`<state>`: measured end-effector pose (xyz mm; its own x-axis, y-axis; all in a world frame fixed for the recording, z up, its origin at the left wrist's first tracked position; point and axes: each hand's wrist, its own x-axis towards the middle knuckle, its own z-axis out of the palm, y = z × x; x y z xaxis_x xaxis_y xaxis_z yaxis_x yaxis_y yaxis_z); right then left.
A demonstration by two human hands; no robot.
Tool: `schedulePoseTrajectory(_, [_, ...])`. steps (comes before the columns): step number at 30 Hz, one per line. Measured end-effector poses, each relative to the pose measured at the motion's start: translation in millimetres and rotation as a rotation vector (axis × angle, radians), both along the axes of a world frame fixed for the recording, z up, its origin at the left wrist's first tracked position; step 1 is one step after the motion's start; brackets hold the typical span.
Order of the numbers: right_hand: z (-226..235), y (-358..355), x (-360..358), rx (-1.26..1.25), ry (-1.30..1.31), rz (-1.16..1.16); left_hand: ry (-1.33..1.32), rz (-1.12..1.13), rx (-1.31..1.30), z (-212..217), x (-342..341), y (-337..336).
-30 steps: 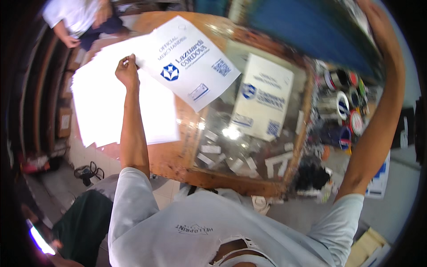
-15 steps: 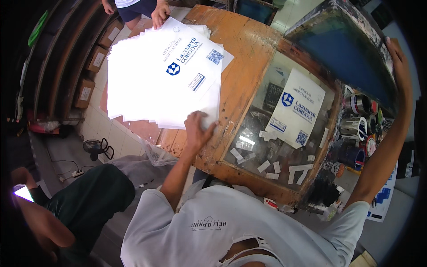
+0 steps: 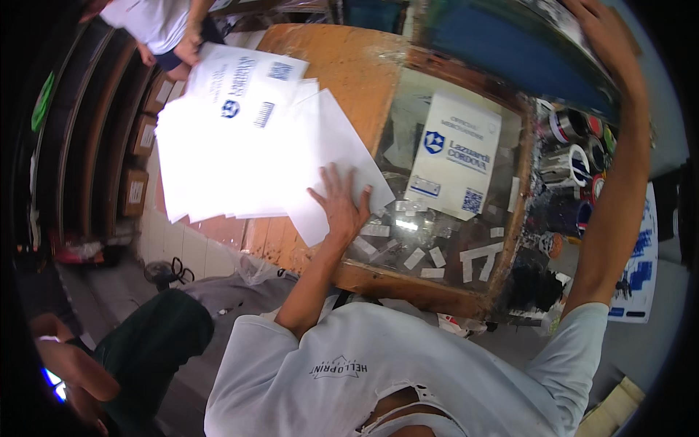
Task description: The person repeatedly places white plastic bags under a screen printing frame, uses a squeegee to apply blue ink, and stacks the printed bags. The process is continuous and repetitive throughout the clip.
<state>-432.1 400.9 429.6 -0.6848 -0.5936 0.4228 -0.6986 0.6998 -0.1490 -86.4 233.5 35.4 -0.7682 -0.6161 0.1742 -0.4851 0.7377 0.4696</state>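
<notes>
Nearest, the left hand (image 3: 341,206) lies flat with its fingers spread, palm down on the near corner of a blank white sheet (image 3: 331,156). It presses the sheet rather than gripping it. That sheet lies on the wooden worktop (image 3: 349,65), its long axis running from the hand up and to the left, its near corner pointing toward the glass panel (image 3: 408,233). It tops a fanned stack of white paper (image 3: 211,160) that overhangs the worktop's left edge.

Under the glass panel, just right of the hand, a printed sheet (image 3: 455,164) with a blue emblem lies tilted, with small white tape strips scattered below it.

Farther up, the right hand (image 3: 601,33) is raised against the edge of a blue screen frame (image 3: 502,54). Its fingers are cut off at the picture's rim, so I cannot tell how closed they are.

Farthest left, another person's hand (image 3: 191,49) touches a printed sheet atop the stack; the rest of that person is mostly out of view.
</notes>
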Motion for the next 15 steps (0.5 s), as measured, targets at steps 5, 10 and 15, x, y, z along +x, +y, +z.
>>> schedulePoseTrajectory(5, [4.9, -5.1, 16.4, 0.096, -0.128, -0.269, -0.23, -0.117, -0.038, -23.0, -75.3, 29.6])
schedulePoseTrajectory(10, [3.3, 8.5, 2.3, 0.049, -0.159, -0.01, -0.12, -0.608, -0.148, -33.6, -153.1, 84.0])
schedulePoseTrajectory(15, [-9.0, 24.7, -3.5, 0.01, -0.11, 0.073, -0.115, -0.863, -0.142, -26.5, -183.1, 110.9])
